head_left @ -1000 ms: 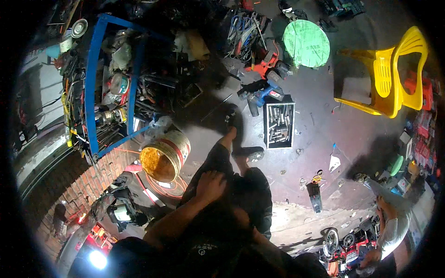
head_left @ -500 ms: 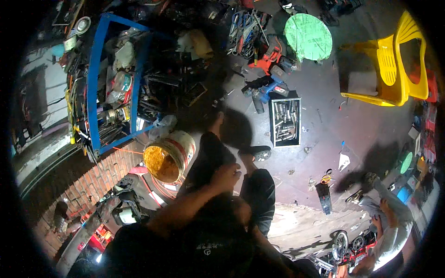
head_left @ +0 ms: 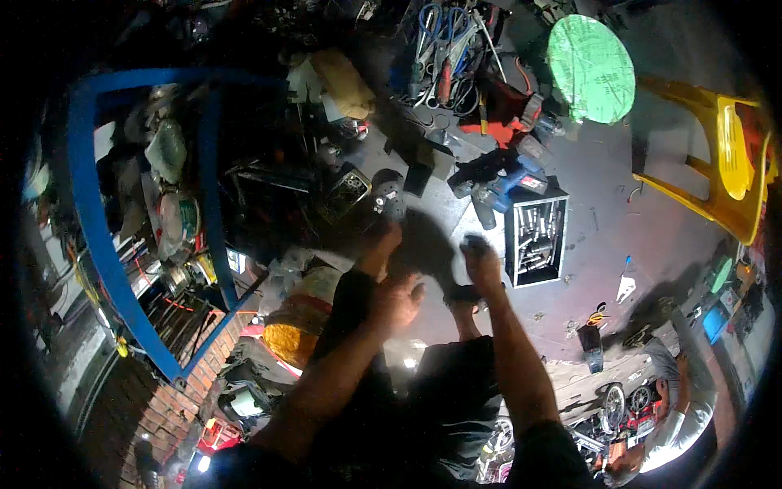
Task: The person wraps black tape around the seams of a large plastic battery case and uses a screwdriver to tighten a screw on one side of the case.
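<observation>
My left hand (head_left: 397, 305) hovers over my left leg, empty as far as I can see, its fingers smeared by motion. Reaching farther forward, my right hand (head_left: 484, 267) is closed, with a small dark thing at its fingertips that I cannot make out. Just right of that hand stands a rectangular metal box (head_left: 538, 240) of shiny sockets. Beyond the hand lies a blue and black cordless power tool (head_left: 507, 189). My sandalled left foot (head_left: 388, 200) is ahead of my left hand.
A blue metal frame rack (head_left: 84, 187) full of clutter stands at left, with a bucket of orange stuff (head_left: 291, 344) near it. Farther off are a red power tool (head_left: 507, 122), hand tools (head_left: 445, 65) and a green round top (head_left: 592, 69). A yellow chair (head_left: 725, 175) and another person (head_left: 680, 416) are at right.
My right hand has moved forward and right from my lap toward the socket box. My left hand stays over my leg. The view has shifted, so the rack and tools appear nearer.
</observation>
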A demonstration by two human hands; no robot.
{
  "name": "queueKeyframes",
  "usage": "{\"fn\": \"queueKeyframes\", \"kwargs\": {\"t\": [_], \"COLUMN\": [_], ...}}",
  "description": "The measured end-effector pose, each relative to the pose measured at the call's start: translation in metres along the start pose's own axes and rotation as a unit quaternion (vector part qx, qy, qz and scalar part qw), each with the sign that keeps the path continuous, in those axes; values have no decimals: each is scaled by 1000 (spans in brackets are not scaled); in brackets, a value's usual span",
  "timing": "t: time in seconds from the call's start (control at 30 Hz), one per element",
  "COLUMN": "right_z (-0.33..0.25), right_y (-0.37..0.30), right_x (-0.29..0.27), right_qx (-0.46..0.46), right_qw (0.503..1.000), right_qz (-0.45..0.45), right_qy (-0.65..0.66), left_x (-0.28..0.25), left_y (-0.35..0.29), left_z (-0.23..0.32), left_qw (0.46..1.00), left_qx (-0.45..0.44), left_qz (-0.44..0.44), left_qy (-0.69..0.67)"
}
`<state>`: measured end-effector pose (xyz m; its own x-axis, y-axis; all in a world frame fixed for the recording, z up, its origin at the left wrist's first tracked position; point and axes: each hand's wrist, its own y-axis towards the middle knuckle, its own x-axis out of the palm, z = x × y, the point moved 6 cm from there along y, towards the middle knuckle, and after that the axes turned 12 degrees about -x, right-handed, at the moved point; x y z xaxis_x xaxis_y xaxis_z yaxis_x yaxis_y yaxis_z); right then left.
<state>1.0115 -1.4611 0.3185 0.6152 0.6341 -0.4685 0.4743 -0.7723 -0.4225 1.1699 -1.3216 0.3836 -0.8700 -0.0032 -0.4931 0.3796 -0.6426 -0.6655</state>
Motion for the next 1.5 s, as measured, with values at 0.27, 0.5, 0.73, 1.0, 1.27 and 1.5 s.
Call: {"fn": "queueKeyframes", "kwargs": {"t": [0.27, 0.5, 0.73, 1.0, 1.27, 1.5], "right_z": [-3, -23, -9, -5, -30, -56], "right_y": [212, 314, 349, 289, 68, -101], "right_x": [45, 63, 97, 85, -12, -75], "right_qx": [72, 101, 177, -24, 139, 206], "right_qw": [996, 980, 980, 901, 971, 918], "right_qz": [-20, 94, 73, 20, -49, -5], "right_qy": [57, -141, -60, 432, 189, 340], "left_x": [-32, -75, -75, -65, -81, -81], "left_y": [25, 68, 71, 80, 102, 101], "left_z": [-14, 46, 42, 53, 51, 244], "left_qw": [984, 999, 996, 998, 952, 977], "left_qx": [-82, 52, 4, 3, -106, -14], "left_qz": [-13, -5, -81, -64, 13, -107], "left_qy": [-160, 2, 46, 22, -288, -185]}}
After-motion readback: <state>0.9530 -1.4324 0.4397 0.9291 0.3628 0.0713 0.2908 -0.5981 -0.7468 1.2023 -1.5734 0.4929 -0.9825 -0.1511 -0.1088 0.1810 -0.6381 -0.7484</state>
